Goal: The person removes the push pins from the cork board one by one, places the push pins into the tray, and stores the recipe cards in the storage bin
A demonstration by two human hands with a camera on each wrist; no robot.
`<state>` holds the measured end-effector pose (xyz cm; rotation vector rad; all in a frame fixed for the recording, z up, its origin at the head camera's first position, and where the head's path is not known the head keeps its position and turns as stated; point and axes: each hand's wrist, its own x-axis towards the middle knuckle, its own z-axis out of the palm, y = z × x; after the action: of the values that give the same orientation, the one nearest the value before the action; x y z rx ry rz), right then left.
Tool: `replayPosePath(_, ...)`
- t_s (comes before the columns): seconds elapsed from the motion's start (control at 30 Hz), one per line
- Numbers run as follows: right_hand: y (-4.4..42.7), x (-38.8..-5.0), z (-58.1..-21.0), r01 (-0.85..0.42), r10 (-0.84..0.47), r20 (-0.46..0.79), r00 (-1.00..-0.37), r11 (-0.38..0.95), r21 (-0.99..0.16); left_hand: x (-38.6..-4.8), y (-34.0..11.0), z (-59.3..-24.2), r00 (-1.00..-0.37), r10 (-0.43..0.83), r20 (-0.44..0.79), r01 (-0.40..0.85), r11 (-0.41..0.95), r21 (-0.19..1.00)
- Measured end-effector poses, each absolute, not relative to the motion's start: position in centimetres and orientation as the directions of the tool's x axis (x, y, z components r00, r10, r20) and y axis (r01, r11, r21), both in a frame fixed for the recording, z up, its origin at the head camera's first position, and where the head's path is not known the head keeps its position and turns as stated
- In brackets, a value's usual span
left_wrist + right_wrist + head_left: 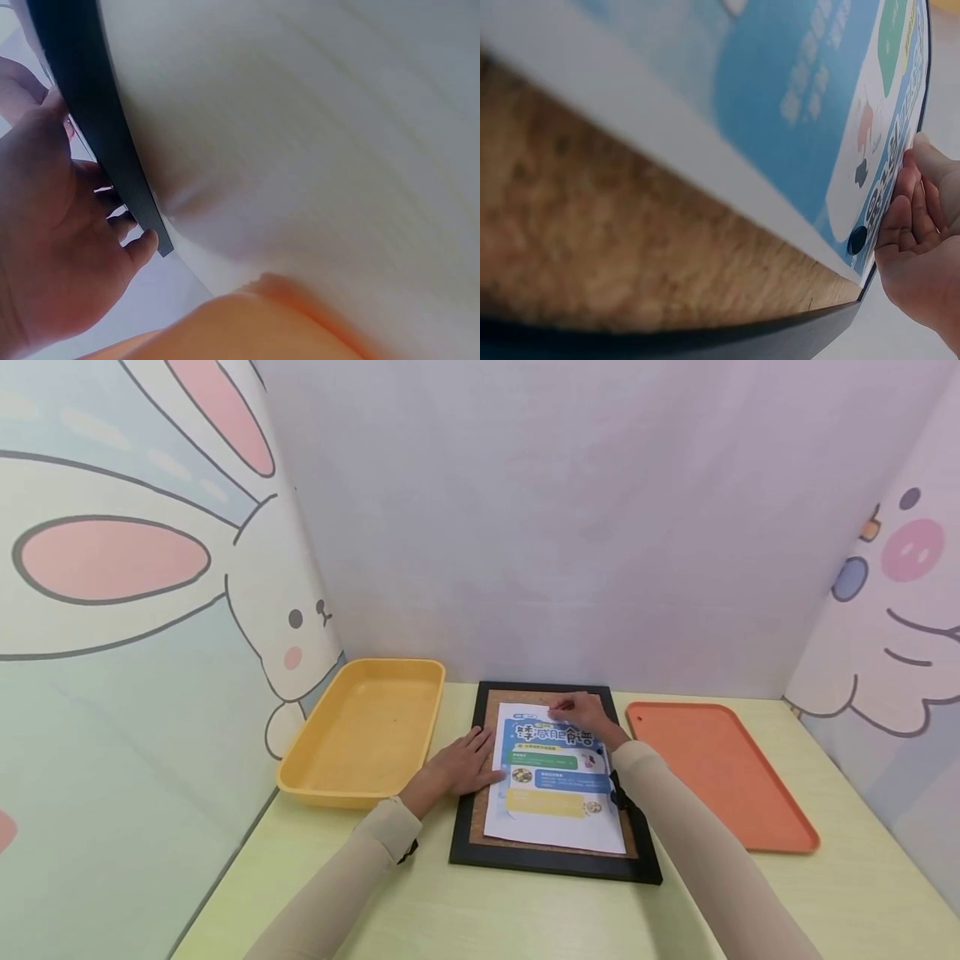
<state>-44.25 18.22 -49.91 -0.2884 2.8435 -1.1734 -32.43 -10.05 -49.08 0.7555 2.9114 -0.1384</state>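
Observation:
A white printed poster (555,827) with blue, green and yellow panels lies on a cork board (480,832) with a black frame (555,862). My left hand (461,762) rests with extended fingers on the frame's left side and touches the poster's left edge. At the poster's top edge, my right hand (585,712) has curled fingers and pinches a small reddish thing, apparently a pushpin, mostly hidden by the fingertips. A round black pushpin (857,240) sits in the poster near its corner in the right wrist view.
To the left of the board stands a deep yellow tray (360,718). A flat orange tray (720,777) lies at its right. Behind the pale table (420,902) hangs a plain curtain (562,527), with cartoon-printed panels on both sides.

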Motion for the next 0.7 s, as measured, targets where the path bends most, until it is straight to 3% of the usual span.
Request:
replayPosePath(0.4, 18.8, -45.0, -50.9, -0.211, -0.219, 0.082, -0.972, 0.671, -0.710, -32.6, -10.1, -49.2, -0.872, 0.465, -0.152, 0.475, 0.880, -0.032)
replayPosePath(0.7, 18.8, -44.6, -50.0, -0.190, -0.216, 0.054, -0.975, 0.679, -0.709, -32.9, -10.1, -49.4, -0.871, 0.467, -0.156, 0.477, 0.878, -0.039)
